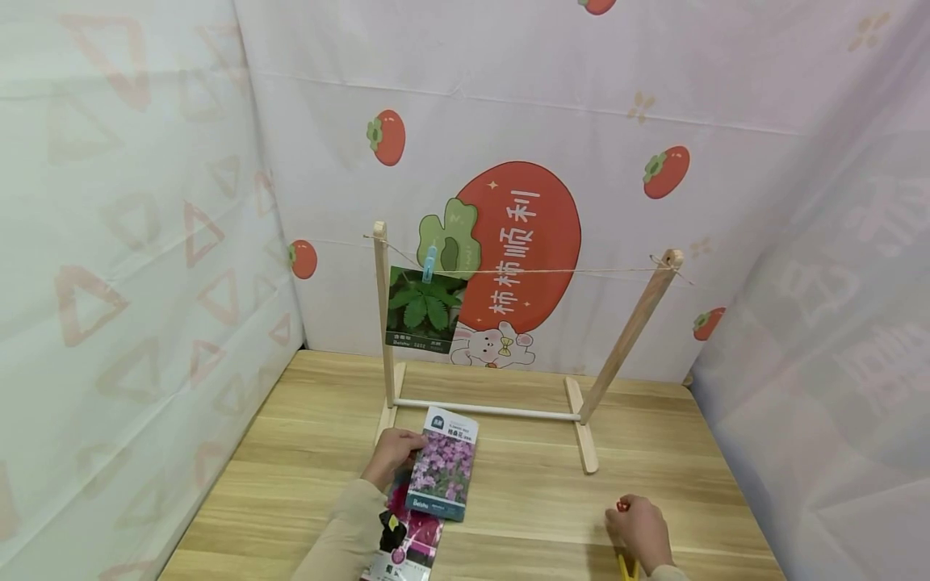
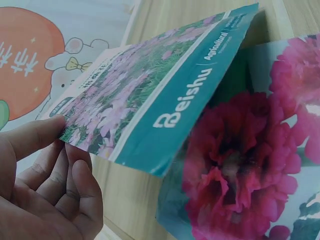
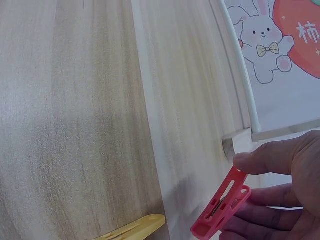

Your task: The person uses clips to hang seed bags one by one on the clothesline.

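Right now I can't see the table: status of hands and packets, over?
Left hand pinches purple-flower seed packet, lifted over red-flower packet. Right hand pinches red clothespin. Yellow clothespin beside it. String unobstructed.

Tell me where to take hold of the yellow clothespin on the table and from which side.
Pinch the yellow clothespin across its two flat sides near the tail end, coming down from above. It lies flat on the wooden table, so only the top and edges are free. The right hand next to it already holds a red clothespin, so shift that into the palm first.
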Motion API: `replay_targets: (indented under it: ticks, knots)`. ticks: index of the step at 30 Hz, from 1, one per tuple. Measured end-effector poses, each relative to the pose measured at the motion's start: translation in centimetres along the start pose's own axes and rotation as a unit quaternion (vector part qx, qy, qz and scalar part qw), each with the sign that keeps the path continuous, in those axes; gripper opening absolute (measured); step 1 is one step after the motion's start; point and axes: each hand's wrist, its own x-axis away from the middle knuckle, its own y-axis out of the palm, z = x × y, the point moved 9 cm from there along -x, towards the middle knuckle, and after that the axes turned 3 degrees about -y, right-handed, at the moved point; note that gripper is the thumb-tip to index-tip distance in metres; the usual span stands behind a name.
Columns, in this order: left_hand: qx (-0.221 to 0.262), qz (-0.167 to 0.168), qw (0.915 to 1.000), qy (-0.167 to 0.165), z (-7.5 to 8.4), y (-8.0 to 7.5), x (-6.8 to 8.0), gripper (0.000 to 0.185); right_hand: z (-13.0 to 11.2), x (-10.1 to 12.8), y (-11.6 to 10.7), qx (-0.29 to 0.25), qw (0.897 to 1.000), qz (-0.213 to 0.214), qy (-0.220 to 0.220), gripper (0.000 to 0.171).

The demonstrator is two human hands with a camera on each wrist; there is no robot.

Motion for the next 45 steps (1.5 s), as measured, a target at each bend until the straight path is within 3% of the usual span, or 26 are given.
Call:
replay_targets:
  ticks: [12, 20, 35, 45]
  knots:
    - [0.028, -0.003, 0.9994, 0.022, 1.3, 0.1, 0.1, 0.022, -1.1, -0.2, -1.6, -0.016, 0.999, 0.033, -0.012, 0.033]
    - [0.049, 0.005, 0.9984, 0.028, 1.8, 0.0, 0.4, 0.026, -1.2, -0.2, -2.4, -0.059, 0.996, 0.063, -0.019, 0.029]
    - [0.060, -0.002, 0.9974, 0.040, 2.9, -0.1, 1.5, 0.028, -1.7, -0.1, -2.6, -0.099, 0.993, 0.067, -0.010, 0.035]
    - [0.070, 0.001, 0.9968, 0.039, 3.2, 0.0, 1.2, 0.028, -2.0, -0.1, -2.9, -0.143, 0.986, 0.081, 0.000, 0.037]
